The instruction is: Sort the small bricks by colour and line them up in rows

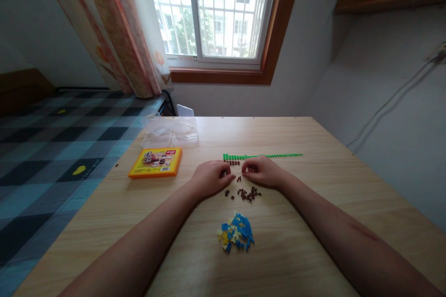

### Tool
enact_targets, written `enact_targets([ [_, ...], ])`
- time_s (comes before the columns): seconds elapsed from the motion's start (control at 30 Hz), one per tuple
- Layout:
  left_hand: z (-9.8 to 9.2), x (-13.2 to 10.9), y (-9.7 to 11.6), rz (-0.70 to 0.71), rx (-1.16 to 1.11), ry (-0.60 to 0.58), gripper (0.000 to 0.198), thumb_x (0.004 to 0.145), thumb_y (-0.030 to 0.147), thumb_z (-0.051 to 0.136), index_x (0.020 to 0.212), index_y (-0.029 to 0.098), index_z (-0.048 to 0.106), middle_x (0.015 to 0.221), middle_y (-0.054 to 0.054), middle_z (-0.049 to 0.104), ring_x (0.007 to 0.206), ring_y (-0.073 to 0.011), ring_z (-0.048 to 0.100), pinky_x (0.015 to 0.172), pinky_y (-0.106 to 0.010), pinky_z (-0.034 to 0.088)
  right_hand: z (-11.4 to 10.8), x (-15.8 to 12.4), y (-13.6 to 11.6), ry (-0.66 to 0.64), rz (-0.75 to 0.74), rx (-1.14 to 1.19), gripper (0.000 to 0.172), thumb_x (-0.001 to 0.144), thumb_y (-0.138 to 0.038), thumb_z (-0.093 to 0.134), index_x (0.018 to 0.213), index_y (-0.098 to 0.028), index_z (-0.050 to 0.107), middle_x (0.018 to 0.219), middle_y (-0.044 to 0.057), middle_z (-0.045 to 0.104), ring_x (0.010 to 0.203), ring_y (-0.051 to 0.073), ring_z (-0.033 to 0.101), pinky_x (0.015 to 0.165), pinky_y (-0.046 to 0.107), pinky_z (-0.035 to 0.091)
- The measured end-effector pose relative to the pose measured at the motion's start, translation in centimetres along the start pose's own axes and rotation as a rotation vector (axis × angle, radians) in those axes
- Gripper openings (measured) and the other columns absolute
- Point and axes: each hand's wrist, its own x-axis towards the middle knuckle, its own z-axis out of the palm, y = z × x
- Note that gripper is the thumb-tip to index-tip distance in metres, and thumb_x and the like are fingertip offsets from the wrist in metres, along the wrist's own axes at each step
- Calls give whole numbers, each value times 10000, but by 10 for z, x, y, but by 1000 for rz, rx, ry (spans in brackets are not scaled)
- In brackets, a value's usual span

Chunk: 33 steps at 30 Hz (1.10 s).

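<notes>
My left hand (212, 177) rests on the table with its fingers curled in, the thumb reaching toward the middle. Opposite it, my right hand (262, 171) is curled too, thumb and fingertips close together. Anything pinched in either hand is too small to make out. A few small brown bricks (239, 179) lie between the hands. Just beyond the fingertips runs a short row of brown bricks (234, 163), partly hidden by my left hand. Behind it stretches a long line of green bricks (278, 155). Nearer to me is a loose pile of brown bricks (248, 194).
A mixed heap of blue and yellow bricks (237, 232) lies closest to me on the wooden table (299, 260). To the left are a yellow-orange box (156, 162) and clear plastic trays (170, 131). A checkered bed (69, 148) stands beside the table's left edge.
</notes>
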Motion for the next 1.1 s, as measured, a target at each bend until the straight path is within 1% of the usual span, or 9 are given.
enact_targets([
  [0.13,-2,-1,-2,50,-10,-19,197,876,340,579,768,204,672,783,-22,682,697,-159,560,629,-283,367,2,-5,-1,22,-31,18,75,817,-210,671,847,-189,736,637,-38,607,567,89,481,571,212,338],
  [0.27,-5,-2,-4,106,-24,-34,158,847,305,601,810,215,725,779,-18,693,691,-157,578,633,-284,386,4,-6,-4,36,-70,-9,84,808,-257,722,867,-206,752,658,-38,624,579,89,513,595,209,356],
  [0.4,-8,-2,-6,152,-63,-52,166,828,258,606,843,239,771,825,-19,727,729,-162,616,665,-281,422,6,-6,-4,40,-132,-37,82,800,-261,753,873,-230,775,684,-33,638,611,94,550,621,209,376],
  [0.5,-8,-2,-6,170,-96,-59,194,812,220,602,863,255,786,858,-12,749,763,-161,639,690,-275,442,7,-5,-3,39,-156,-47,66,814,-245,736,858,-237,784,684,-27,645,618,98,559,626,211,384],
  [0.6,-8,-2,-6,154,-86,-54,201,809,223,606,874,261,793,861,-13,754,758,-163,642,692,-278,448,6,-5,-2,53,-133,-53,81,814,-203,701,837,-218,777,676,-22,648,600,96,550,602,209,379],
  [0.73,-9,-2,-7,157,-87,-52,176,820,259,626,878,264,793,836,-10,749,730,-157,629,687,-278,444,4,-6,4,85,-74,-92,100,824,-204,684,845,-213,781,668,-13,672,589,102,562,586,216,377],
  [0.83,-9,-2,-8,168,-104,-65,168,834,326,642,875,259,790,842,-16,742,753,-162,633,680,-275,440,4,-5,9,148,-35,-163,135,848,-216,670,886,-233,798,732,6,730,622,122,605,617,235,399],
  [0.97,-10,-3,-8,162,-111,-76,181,839,365,648,881,259,788,856,-19,738,789,-174,639,689,-280,440,8,-2,12,241,54,-246,168,890,-295,656,936,-265,815,825,30,780,688,164,666,644,264,427],
  [1.1,-10,-2,-8,147,-113,-73,185,848,369,643,877,264,793,865,-19,738,800,-176,643,700,-281,440,11,1,13,267,84,-252,183,905,-320,648,965,-279,815,889,34,794,752,183,697,680,275,460],
])
